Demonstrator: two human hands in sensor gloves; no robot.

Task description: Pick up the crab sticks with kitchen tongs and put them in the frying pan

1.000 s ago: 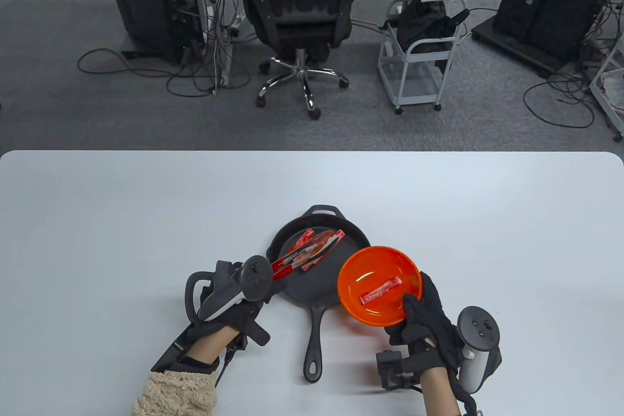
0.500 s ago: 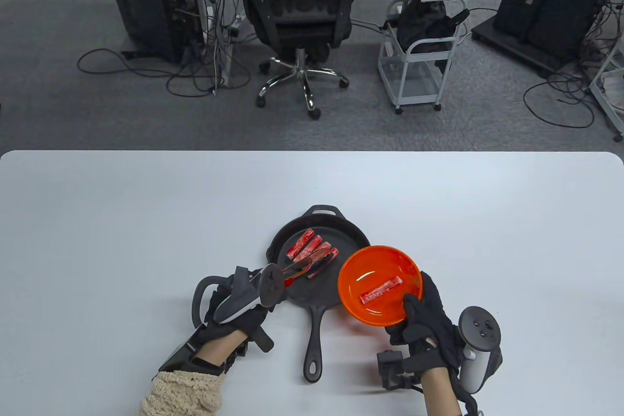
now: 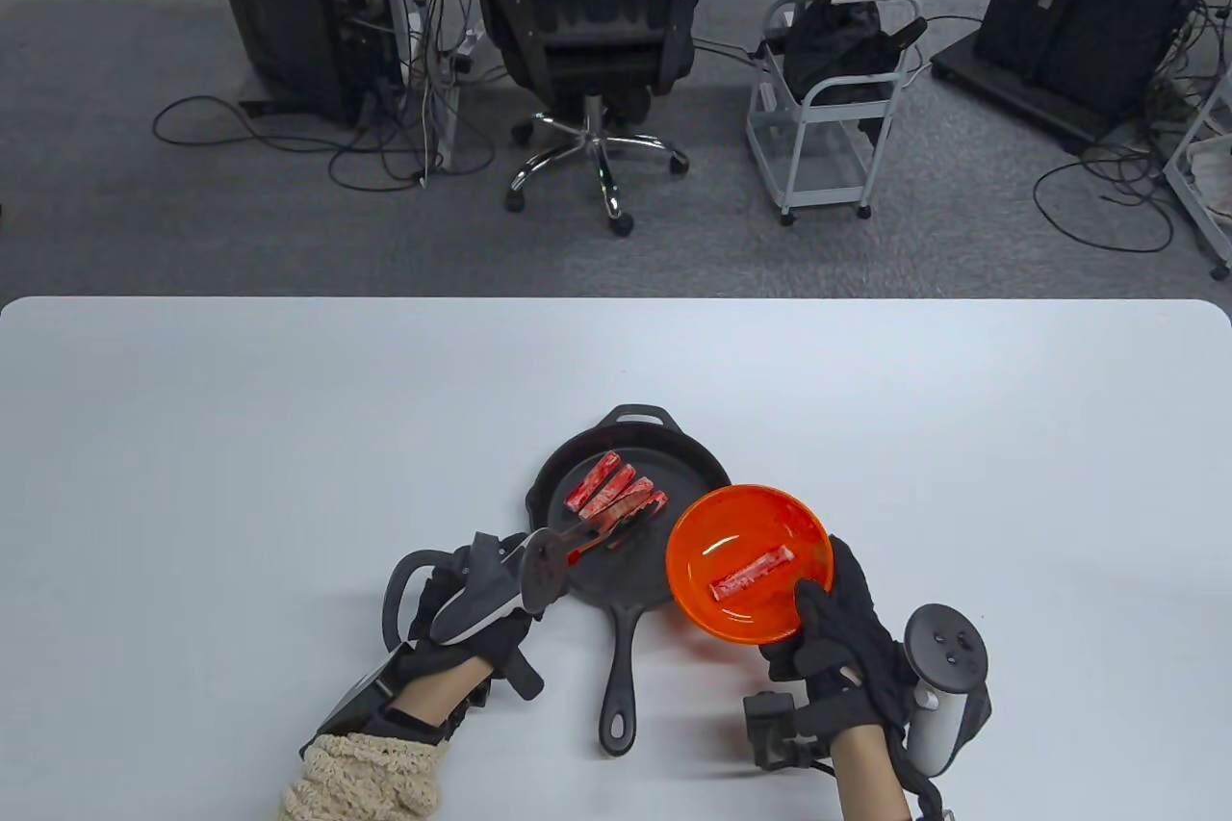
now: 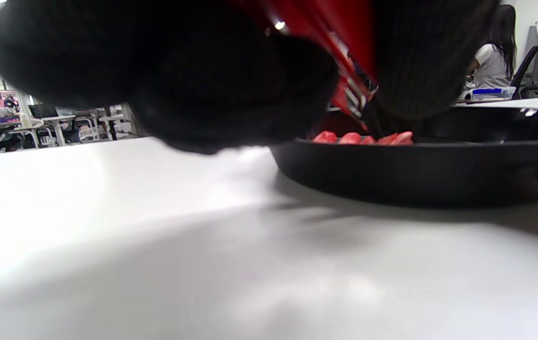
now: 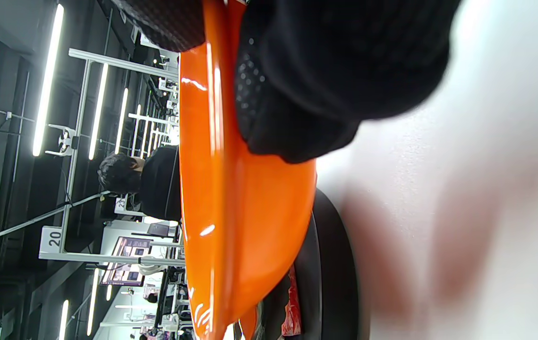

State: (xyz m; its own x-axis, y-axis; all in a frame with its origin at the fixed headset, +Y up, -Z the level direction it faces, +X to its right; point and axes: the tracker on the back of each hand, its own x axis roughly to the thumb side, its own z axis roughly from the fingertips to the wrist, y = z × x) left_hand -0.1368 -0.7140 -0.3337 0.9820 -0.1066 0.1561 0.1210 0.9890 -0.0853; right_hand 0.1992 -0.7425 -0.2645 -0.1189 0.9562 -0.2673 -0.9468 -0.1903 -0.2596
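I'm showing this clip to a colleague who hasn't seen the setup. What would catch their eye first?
Probably the bright orange bowl, held tilted above the table by the right hand at its near rim, with a single crab stick left inside. Just left of it sits the black frying pan with several red crab sticks side by side, where the left hand reaches in with red-handled kitchen tongs.

place: office/lab | cues: office chair; computer tower; floor cables
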